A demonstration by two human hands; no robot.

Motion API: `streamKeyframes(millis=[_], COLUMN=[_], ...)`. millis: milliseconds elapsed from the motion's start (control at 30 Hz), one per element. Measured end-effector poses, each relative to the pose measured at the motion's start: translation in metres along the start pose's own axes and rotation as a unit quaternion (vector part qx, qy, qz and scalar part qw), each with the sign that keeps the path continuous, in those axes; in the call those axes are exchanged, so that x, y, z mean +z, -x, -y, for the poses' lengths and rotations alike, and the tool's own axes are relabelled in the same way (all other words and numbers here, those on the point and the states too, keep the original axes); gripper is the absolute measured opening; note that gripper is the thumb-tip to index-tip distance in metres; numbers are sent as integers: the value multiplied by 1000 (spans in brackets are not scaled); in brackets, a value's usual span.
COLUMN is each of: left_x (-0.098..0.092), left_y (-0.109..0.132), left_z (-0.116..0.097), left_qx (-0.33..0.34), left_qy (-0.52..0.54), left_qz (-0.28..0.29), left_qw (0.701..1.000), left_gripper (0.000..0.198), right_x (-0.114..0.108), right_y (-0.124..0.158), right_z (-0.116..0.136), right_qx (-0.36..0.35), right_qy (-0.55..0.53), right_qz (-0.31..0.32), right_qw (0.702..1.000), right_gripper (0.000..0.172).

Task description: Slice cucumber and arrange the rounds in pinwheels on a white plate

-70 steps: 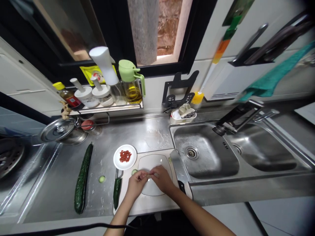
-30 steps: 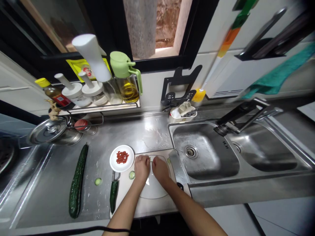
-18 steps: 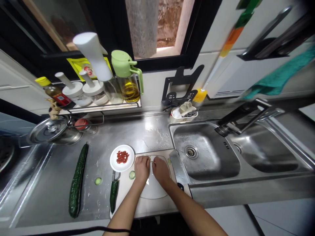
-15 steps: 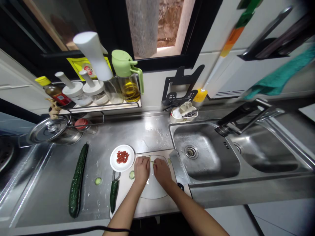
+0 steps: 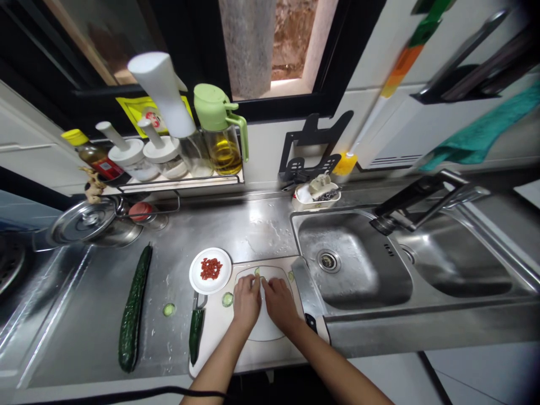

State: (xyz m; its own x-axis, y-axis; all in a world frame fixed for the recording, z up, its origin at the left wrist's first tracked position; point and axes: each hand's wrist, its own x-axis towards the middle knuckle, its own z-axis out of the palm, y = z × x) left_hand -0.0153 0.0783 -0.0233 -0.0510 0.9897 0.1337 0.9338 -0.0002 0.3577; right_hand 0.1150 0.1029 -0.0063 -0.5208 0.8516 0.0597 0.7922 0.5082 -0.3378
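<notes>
My left hand and my right hand are close together over the white cutting board. The fingers of both are bent, their tips near a small green cucumber slice; what they pinch is too small to make out. Another slice lies left of my left hand, and one lies beyond my right. A cleaver rests on the board's right edge. The plate of red pieces stands at the board's upper left, above a short cucumber piece.
A whole cucumber and a slice lie on the steel counter at left. The double sink is at right. Behind stand a soap tray, an oil jug, seasoning jars and a lidded pot.
My left hand has shifted slightly right and its fingers have changed position. More of the slice beyond the fingertips shows. My right hand has turned a little.
</notes>
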Motion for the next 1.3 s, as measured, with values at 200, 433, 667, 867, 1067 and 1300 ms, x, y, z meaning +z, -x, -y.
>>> streamKeyframes(millis=[200, 433, 667, 867, 1067, 1300], left_x=[2, -17, -45, -43, -40, -41], left_y=[0, 5, 50, 67, 63, 60], left_z=[-3, 5, 52, 62, 60, 62], left_qx=[-9, -43, -176, -192, -184, -197], left_qy=[4, 95, 120, 108, 96, 104], left_qz=[-8, -43, -80, -48, -43, -56], left_qw=[1000, 994, 974, 974, 977, 973], left_gripper=[40, 37, 29, 31, 31, 25], right_x=[-1, 0, -7, -6, -7, -9], right_y=[-1, 3, 19, 27, 32, 33], right_z=[0, -3, -8, -3, 1, 3], right_qx=[3, -5, -10, -9, -7, -11], right_qy=[6, -18, -70, -72, -80, -81], right_qz=[4, -11, -35, -31, -16, -29], right_qw=[1000, 1000, 997, 997, 997, 996], right_gripper=[37, 40, 33, 30, 27, 26])
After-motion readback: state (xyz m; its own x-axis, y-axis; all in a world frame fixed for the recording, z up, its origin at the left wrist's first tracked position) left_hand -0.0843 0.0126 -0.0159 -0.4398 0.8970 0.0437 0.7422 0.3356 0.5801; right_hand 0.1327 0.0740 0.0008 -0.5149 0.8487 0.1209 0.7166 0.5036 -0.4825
